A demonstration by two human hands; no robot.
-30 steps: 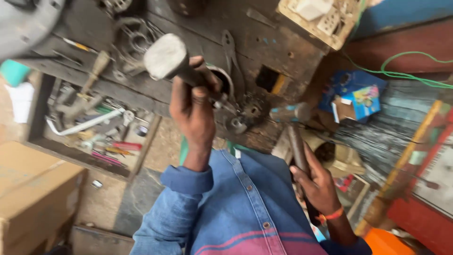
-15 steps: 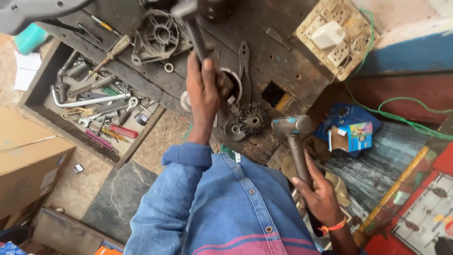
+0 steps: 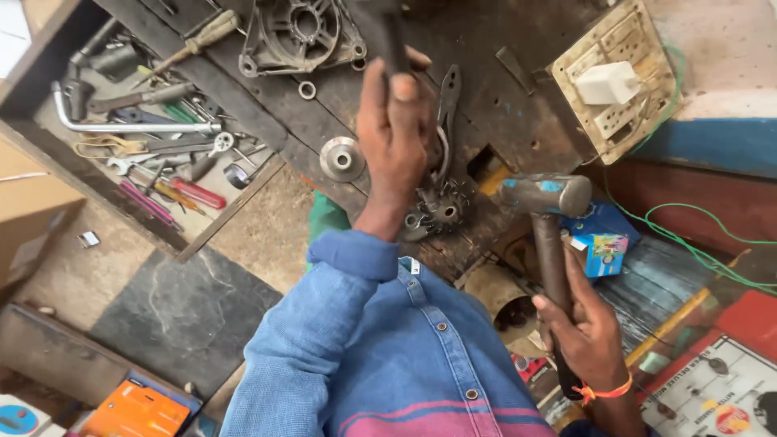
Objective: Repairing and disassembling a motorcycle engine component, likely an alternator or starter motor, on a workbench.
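Observation:
My left hand (image 3: 394,133) is closed around the dark handle of a tool (image 3: 390,36); the tool's head is cut off by the top edge. The hand hovers over a dark wooden bench (image 3: 518,121), just above a metal ring (image 3: 443,158) and a toothed metal part (image 3: 443,212). My right hand (image 3: 584,332), with an orange band on the wrist, grips the wooden handle of a hammer (image 3: 546,198). The hammer's grey steel head sits beside the bench's near edge, right of the toothed part. A blue shirt sleeve covers my left arm.
On the bench lie pliers (image 3: 450,95), a cast metal motor cover (image 3: 295,36), a round metal cap (image 3: 341,159) and a switch board with a white plug (image 3: 613,81). A tool tray (image 3: 154,137) is at left. Green wire (image 3: 688,239) and a small colourful box (image 3: 603,243) lie at right.
My left hand has lifted its tool, so the head has left the frame at the top. My right hand has raised the hammer towards the bench. The view has shifted over the bench.

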